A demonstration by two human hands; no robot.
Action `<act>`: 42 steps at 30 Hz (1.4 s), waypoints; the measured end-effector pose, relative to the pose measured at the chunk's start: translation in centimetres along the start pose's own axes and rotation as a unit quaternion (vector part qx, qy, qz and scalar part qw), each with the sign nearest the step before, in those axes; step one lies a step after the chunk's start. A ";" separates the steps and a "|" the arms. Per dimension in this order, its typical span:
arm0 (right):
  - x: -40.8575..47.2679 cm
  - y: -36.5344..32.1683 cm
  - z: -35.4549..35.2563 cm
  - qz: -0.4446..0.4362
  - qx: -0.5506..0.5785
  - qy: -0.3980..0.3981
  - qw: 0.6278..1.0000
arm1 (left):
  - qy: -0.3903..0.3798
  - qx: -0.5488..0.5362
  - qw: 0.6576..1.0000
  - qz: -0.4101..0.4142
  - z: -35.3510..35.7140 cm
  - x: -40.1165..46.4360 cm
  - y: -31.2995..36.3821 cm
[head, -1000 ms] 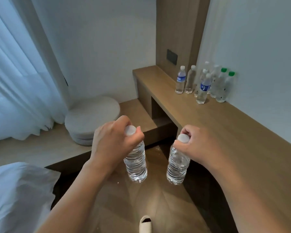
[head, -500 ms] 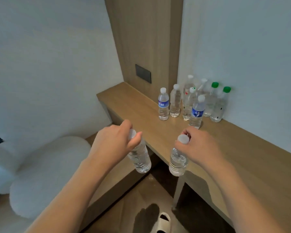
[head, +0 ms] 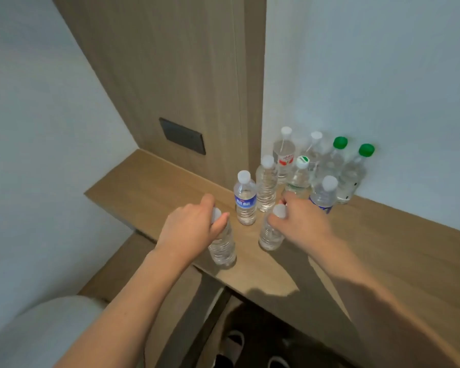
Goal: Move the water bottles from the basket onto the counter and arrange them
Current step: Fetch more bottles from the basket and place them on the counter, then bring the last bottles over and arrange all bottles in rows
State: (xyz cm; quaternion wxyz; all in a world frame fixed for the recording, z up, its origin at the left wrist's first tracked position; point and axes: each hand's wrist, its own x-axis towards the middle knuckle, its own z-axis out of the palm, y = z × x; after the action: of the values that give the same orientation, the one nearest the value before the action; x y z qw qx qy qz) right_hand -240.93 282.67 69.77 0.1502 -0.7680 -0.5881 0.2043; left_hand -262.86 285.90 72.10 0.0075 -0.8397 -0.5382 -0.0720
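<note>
Wood counter (head: 398, 251) w/ its front edge nearest, and that edge matters: the left bottle (head: 221, 248) sits right by it, base just inside the lip, upright or close to it. Left hand (head: 190, 229) grips it from above, fingers and thumb curled round the cap and neck. Right hand (head: 300, 224) does the same on the right bottle (head: 271, 235), pinching round the white cap; that one stands further in from the edge. Can't tell for sure if either base is fully down or a hair above the wood.

Change: a sec ago both bottles hung over the floor, short of the counter; now they're over or on the top. So the carry is about done for this pair; I'd judge release and lining up come next. Basket not in view.

Behind them, near, a blue-label bottle (head: 246, 201) and a plain ribbed one (head: 266, 187) beside it. Further back a tight cluster by the wall, incl. two green-cap bottles (head: 352, 171).

Room: open wood to the left of the blue-label bottle toward the wood panel (head: 170, 75), and lots more to the right along the wall. Left bottle prob. wants nudging inward, away from the lip.
</note>
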 end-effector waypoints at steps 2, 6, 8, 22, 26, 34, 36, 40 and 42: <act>1.4 -0.3 1.2 0.028 -0.008 -0.008 1.000 | -0.033 -0.031 0.999 0.022 1.7 2.6 -0.9; 3.4 -1.3 3.0 0.078 -0.031 0.007 0.996 | -0.126 -0.104 0.986 0.009 4.6 6.5 -2.5; 4.1 -1.7 3.6 0.091 -0.026 0.026 0.995 | -0.105 -0.144 0.984 -0.006 5.8 7.7 -3.5; -5.7 2.0 0.8 0.151 0.078 0.108 0.980 | -0.018 -0.163 0.973 0.163 0.5 9.6 4.5; -13.9 7.2 -2.6 0.207 0.065 0.167 0.962 | -0.017 -0.224 0.925 0.307 0.3 5.5 14.3; -36.8 17.4 -7.6 0.308 0.034 0.305 0.901 | -0.001 -0.258 0.837 0.482 -1.4 -9.7 36.5; -43.5 20.2 -8.5 0.347 0.006 0.332 0.877 | -0.002 -0.265 0.810 0.524 -2.1 -14.4 42.1; -56.0 24.1 -9.9 0.439 0.008 0.387 0.810 | -0.013 -0.265 0.743 0.614 -3.6 -24.0 52.1; -61.1 25.8 -10.2 0.472 0.015 0.405 0.783 | -0.021 -0.260 0.715 0.648 -4.1 -28.0 56.5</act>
State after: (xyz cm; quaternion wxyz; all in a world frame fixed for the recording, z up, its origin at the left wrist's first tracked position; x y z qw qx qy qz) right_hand -227.92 217.04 74.85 0.2706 -0.9594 -0.0336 -0.0718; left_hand -223.65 236.44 76.18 -0.1773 -0.9531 0.1780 -0.1688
